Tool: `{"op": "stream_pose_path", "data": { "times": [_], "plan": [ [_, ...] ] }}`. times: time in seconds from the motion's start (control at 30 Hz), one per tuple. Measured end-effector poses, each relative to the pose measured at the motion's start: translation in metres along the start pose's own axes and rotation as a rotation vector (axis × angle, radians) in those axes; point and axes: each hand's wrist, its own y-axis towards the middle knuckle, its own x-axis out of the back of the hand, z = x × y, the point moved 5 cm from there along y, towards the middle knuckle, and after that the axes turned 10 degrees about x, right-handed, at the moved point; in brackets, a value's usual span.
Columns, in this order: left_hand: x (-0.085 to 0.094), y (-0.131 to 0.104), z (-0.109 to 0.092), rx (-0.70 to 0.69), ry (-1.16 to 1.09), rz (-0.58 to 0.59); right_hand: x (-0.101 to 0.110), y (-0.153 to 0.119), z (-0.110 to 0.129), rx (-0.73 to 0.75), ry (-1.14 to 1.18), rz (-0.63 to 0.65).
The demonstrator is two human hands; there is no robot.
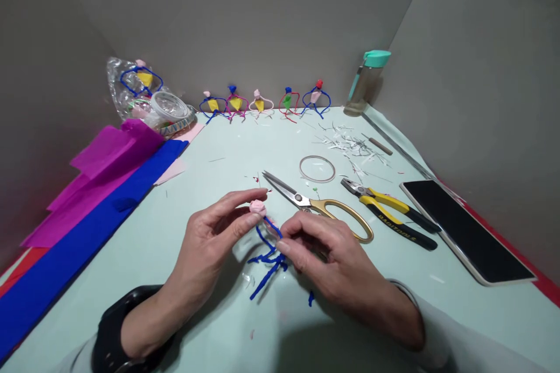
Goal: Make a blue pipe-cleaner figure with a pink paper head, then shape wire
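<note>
Between my hands is a small figure [268, 257] of wire wrapped in blue paper, with a rolled pink paper head [258, 207] on top. My left hand [214, 232] curves round the pink head, its thumb against the side and its index finger above. At the figure's blue arm, my right hand [326, 247] pinches with thumb and forefinger; its other fingers are curled and partly hidden. The blue legs point down toward the table. Gold-handled scissors [321, 205] lie just behind my right hand, which overlaps part of the handle.
Yellow-and-black pliers [389, 213] and a phone [468, 230] lie to the right. Several finished figures [236, 102] lean against the back wall, near a bottle [365, 83]. Wire scraps [352, 144] and a wire ring [317, 169] lie further back. Blue crepe paper [83, 245] covers the left.
</note>
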Motion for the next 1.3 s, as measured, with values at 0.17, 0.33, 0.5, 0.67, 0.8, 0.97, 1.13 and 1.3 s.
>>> {"op": "stream_pose_path", "data": {
  "times": [0.17, 0.33, 0.5, 0.67, 0.8, 0.97, 1.13, 1.3],
  "plan": [
    [0.005, -0.004, -0.008, -0.121, 0.046, -0.059, 0.0, -0.004, 0.011, 0.281, -0.169, -0.031],
    [0.004, -0.007, -0.009, -0.134, 0.055, -0.023, -0.001, -0.005, 0.014, 0.409, -0.238, -0.055],
    [0.002, -0.011, -0.007, -0.132, 0.092, 0.016, -0.004, -0.007, 0.015, 0.474, -0.331, -0.046],
    [0.002, -0.019, -0.009, -0.172, 0.201, 0.003, -0.007, -0.009, 0.016, 0.507, -0.468, -0.01],
    [0.003, -0.022, -0.006, -0.163, 0.176, 0.04, -0.009, -0.012, 0.016, 0.543, -0.524, -0.012],
    [0.002, -0.024, -0.005, -0.172, 0.166, -0.001, -0.015, -0.017, 0.016, 0.611, -0.623, 0.039],
    [0.001, -0.024, -0.003, -0.134, 0.176, -0.075, -0.016, -0.017, 0.017, 0.601, -0.674, 0.048],
    [0.001, -0.025, -0.005, -0.169, 0.185, -0.134, -0.021, -0.017, 0.016, 0.596, -0.781, 0.063]
  ]
}}
